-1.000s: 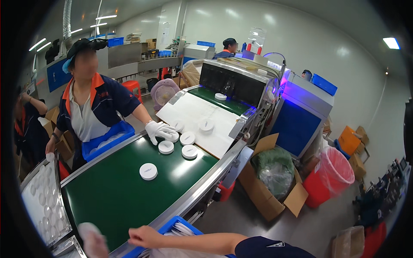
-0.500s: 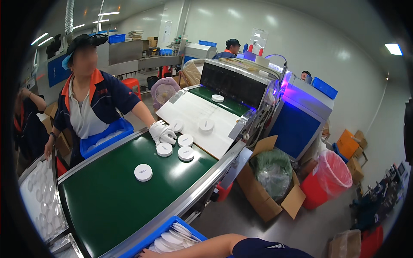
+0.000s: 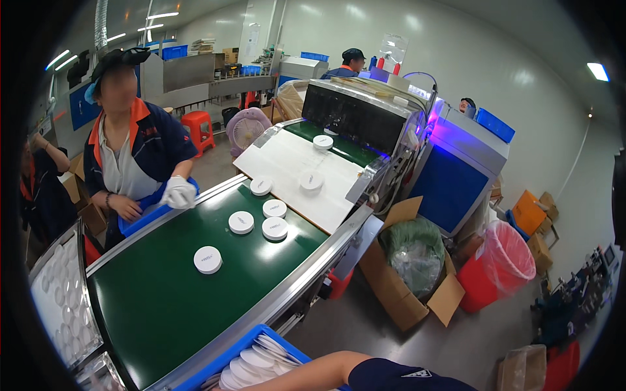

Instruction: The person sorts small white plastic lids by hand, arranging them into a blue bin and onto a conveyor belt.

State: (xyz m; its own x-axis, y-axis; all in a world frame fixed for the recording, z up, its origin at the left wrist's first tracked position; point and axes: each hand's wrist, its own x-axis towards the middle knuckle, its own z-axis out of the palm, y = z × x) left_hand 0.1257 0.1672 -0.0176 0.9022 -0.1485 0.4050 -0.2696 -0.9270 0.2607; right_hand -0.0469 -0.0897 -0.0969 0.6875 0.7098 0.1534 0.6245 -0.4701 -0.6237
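My right forearm (image 3: 319, 373) comes in at the lower right and lies across the near end of a blue bin (image 3: 255, 336). My right hand is cut off by the lower edge, so its fingers and anything in them do not show. Flat white discs (image 3: 255, 358) lie piled in the bin beside that forearm. My left hand is out of the picture. Beyond the bin runs a green conveyor belt (image 3: 153, 319), carrying several round white lidded containers (image 3: 207, 259) with dark print on top. Others lie on the white sloping board (image 3: 287, 159) at the belt's far end.
A co-worker stands across the belt, white-gloved hand (image 3: 178, 193) over a blue bin (image 3: 140, 220). A machine (image 3: 352, 117) spans the belt's far end. On the right are a lined cardboard box (image 3: 398, 300) and a red bin (image 3: 482, 287). A tray of clear round pieces (image 3: 62, 293) stands left.
The co-worker's gloved hand has left the containers and drawn back to the blue bin. One container fewer sits in the cluster; another came out of the machine. My right hand slipped below the edge.
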